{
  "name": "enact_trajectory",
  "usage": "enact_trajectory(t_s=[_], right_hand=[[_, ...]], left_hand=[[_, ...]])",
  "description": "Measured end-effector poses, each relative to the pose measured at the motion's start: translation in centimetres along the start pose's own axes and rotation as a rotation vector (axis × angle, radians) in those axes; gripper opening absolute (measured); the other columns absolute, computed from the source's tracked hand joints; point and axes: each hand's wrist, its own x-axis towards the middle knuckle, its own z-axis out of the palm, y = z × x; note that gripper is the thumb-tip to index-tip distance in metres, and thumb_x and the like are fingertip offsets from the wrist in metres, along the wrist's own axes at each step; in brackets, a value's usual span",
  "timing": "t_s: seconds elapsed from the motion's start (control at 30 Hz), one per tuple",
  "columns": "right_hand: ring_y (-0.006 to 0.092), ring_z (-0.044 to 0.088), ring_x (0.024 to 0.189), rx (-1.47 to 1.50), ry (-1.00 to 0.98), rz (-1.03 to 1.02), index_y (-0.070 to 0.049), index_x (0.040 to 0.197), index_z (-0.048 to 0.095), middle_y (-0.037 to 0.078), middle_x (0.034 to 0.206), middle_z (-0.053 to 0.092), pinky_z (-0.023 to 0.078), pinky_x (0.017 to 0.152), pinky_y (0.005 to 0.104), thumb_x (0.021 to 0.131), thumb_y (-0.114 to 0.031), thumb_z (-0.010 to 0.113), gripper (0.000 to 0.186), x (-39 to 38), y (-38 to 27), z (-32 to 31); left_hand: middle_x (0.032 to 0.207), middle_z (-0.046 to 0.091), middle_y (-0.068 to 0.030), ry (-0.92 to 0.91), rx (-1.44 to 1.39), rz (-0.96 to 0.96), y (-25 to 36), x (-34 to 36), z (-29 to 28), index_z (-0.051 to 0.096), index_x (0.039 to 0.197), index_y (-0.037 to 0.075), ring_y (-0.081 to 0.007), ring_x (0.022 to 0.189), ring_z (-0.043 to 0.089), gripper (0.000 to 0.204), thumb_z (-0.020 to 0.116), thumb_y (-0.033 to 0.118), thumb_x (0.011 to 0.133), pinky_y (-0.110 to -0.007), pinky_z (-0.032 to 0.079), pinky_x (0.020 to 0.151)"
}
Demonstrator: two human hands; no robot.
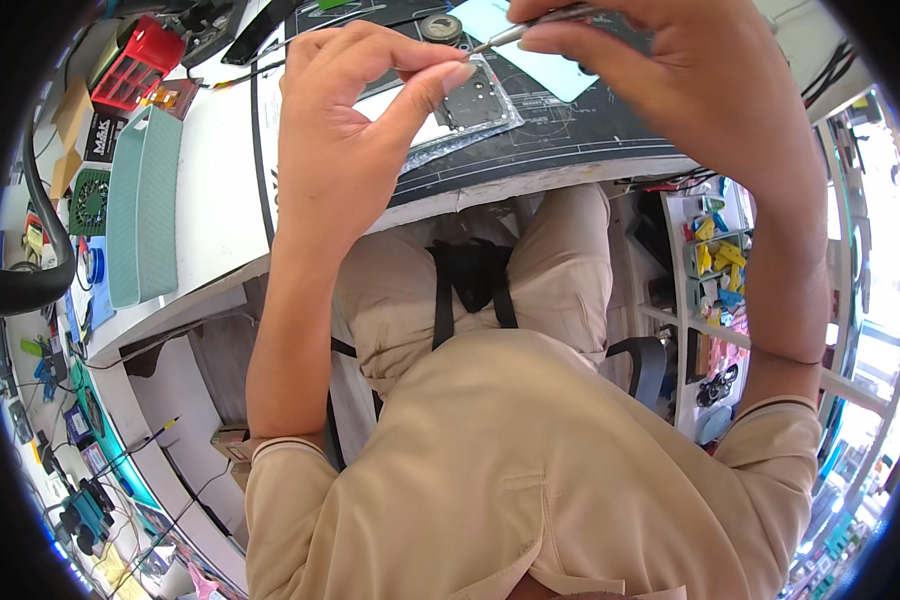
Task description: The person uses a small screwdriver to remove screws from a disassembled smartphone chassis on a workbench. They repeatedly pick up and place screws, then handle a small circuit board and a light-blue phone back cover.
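My right hand (650, 75) holds a slim silver tool (505, 38), like a screwdriver, angled down to the left. My left hand (360, 120) pinches thumb and index finger together at the tool's tip; what lies between them is too small to make out. Below them is a flat device with a dark inner plate (475, 100) in a clear-edged frame, on a black printed work mat (600, 130). A small round tin (440, 28) and a pale cyan pad (556, 75) lie behind it.
At the left stand a long teal basket (145, 215), a red drawer organiser (135, 70), a green fan (90, 200) and a black curved arm (40, 280). Shelves (715, 290) with colourful small items stand at the right. The desk's front edge (450, 200) crosses above my legs.
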Motion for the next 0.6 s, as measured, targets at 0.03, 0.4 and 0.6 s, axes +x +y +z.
enact_trajectory(t_s=[0.03,0.4,0.6], right_hand=[[0.0266,0.067,0.090,-0.122,-0.060,-0.065,0.002,0.094,0.077,0.013,0.095,0.073,0.053,0.078,0.0392,0.087,-0.005,0.076,0.010,0.2,0.1,-0.2],[0.0306,0.068,0.095,-0.216,-0.462,-0.290,0.003,0.085,0.076,0.017,0.092,0.075,0.058,0.085,0.0376,0.081,-0.006,0.072,0.011,2.9,0.7,2.3],[0.0328,0.073,0.090,-0.191,-0.455,-0.303,0.005,0.085,0.076,0.020,0.089,0.076,0.060,0.080,0.0386,0.081,-0.004,0.071,0.011,2.6,0.0,1.5]], left_hand=[[0.096,0.073,0.0053,-0.023,0.040,0.012,-0.2,-0.1,0.4,0.083,0.098,0.013,-0.0201,0.110,0.053,0.011,0.084,0.022,0.091,-0.036,0.041,0.099],[0.097,0.070,0.0021,-0.267,0.128,-0.110,-1.4,-1.6,4.1,0.082,0.101,0.011,-0.0254,0.120,0.054,0.014,0.078,0.023,0.093,-0.045,0.035,0.112],[0.108,0.071,0.0008,-0.336,0.065,-0.099,-1.7,-2.3,3.3,0.083,0.111,0.012,-0.0259,0.125,0.051,0.025,0.063,0.014,0.096,-0.044,0.033,0.117]])
